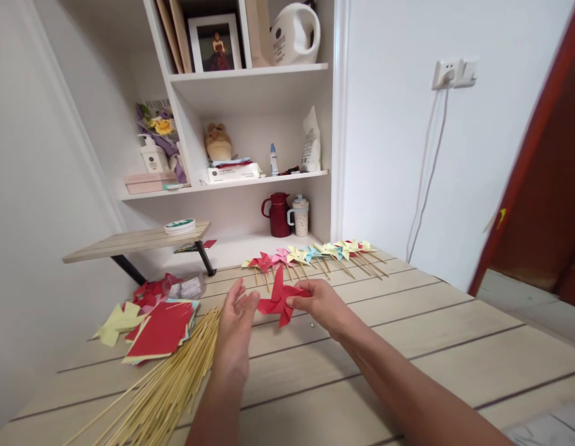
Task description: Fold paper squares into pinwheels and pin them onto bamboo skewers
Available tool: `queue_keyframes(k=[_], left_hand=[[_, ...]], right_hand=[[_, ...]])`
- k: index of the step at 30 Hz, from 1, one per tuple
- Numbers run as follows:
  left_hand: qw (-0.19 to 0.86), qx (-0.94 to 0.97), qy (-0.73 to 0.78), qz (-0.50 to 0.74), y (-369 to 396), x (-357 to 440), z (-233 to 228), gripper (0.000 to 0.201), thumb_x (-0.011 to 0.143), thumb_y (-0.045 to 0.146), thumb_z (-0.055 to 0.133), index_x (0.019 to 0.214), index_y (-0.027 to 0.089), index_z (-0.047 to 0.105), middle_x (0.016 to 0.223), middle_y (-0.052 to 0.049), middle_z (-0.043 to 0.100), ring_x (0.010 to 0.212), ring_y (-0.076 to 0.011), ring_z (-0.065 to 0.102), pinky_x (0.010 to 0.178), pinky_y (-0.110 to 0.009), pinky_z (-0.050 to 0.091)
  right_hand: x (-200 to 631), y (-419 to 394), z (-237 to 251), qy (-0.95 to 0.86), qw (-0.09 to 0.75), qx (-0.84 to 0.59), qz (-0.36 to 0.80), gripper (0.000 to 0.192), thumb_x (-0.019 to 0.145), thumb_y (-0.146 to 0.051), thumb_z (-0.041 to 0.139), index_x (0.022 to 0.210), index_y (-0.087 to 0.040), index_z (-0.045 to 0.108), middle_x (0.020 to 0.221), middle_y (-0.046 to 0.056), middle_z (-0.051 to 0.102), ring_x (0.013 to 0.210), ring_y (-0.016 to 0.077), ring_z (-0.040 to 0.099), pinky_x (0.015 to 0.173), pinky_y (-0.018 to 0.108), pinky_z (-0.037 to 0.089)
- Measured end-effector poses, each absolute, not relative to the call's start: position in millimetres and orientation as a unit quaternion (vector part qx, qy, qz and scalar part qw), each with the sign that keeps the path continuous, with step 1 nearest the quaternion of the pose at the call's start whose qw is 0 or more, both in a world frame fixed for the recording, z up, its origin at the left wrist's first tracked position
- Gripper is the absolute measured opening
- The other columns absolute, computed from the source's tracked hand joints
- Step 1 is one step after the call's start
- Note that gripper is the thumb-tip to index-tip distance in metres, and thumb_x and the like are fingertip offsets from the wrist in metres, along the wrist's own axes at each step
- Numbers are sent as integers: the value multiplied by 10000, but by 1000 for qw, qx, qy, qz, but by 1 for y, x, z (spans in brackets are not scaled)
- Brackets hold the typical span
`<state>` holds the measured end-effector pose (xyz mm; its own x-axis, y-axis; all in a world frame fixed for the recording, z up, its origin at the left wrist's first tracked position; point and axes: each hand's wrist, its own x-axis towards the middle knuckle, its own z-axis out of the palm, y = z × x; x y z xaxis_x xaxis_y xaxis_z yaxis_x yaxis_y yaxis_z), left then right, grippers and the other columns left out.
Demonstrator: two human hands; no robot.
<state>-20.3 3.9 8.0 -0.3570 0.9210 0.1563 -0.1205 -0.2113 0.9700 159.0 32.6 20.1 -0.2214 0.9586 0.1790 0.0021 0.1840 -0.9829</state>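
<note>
A red paper pinwheel [280, 297] is held up over the table, with no stick visible on it. My right hand [322, 303] pinches its right blade between thumb and fingers. Close to the left blade, my left hand [237, 322] has its fingers apart; whether the thumb touches the paper I cannot tell. Beside my left forearm lies a bundle of thin wooden sticks [180, 371]. Further left is a stack of coloured paper squares [160, 331], red on top. Finished pinwheels on sticks [310, 254] form a row along the back. A tiny pale bead [312, 324] rests near my right hand.
A yellow paper pinwheel shape [118, 323] lies left of the stack. Behind it are a clear plastic box [189, 287] and red paper pieces [152, 291], near a small raised shelf [139, 241]. A wall cabinet holds a dark red jug [279, 214] and a lidded cup [300, 217].
</note>
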Motion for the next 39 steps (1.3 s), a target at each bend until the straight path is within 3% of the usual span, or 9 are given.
queue_keyframes(k=[4,10,14,17,26,33,39], left_hand=[[303,495,543,607,3,-27,12,528,737,570,758,1160,256,722,1524,-112,433,1414,-317,373,1156,-450,304],[399,506,523,558,-2,-13,15,377,573,358,895,899,194,803,1450,-145,534,1177,-345,603,960,-403,491],[445,468,510,569,-5,-10,17,424,540,286,910,935,183,798,1182,-150,721,1032,-305,684,925,-384,498],[480,445,497,570,-6,-10,17,459,560,293,905,992,190,788,1007,-127,776,992,-292,702,926,-382,493],[449,492,515,540,-7,-7,16,405,654,384,836,1002,181,790,1021,-131,778,947,-290,707,927,-407,482],[438,490,506,558,-6,-2,14,212,637,304,820,809,181,805,810,-95,785,773,-242,703,773,-326,501],[444,480,500,569,-7,0,12,110,659,256,755,718,170,793,746,-83,773,707,-211,683,736,-296,485]], right_hand=[[165,34,21,-654,430,-447,434,110,658,-282,667,642,-175,649,556,-41,550,553,126,440,580,271,314],[166,30,23,-687,384,-473,396,112,668,-280,643,617,-181,639,548,-35,520,552,128,418,564,278,310],[166,29,24,-676,394,-469,409,121,662,-279,658,592,-189,616,542,-37,518,547,127,421,567,281,314],[167,29,26,-656,402,-469,435,124,653,-274,669,586,-188,611,528,-41,508,538,122,413,560,277,309],[168,29,23,-669,396,-452,438,128,678,-274,668,602,-186,617,519,-58,460,514,100,340,541,272,267],[167,26,27,-666,389,-445,455,127,665,-263,677,587,-184,615,504,-52,490,504,101,359,526,271,253],[162,23,28,-634,401,-435,498,198,632,-304,742,570,-191,591,509,-54,497,520,103,363,540,271,235]])
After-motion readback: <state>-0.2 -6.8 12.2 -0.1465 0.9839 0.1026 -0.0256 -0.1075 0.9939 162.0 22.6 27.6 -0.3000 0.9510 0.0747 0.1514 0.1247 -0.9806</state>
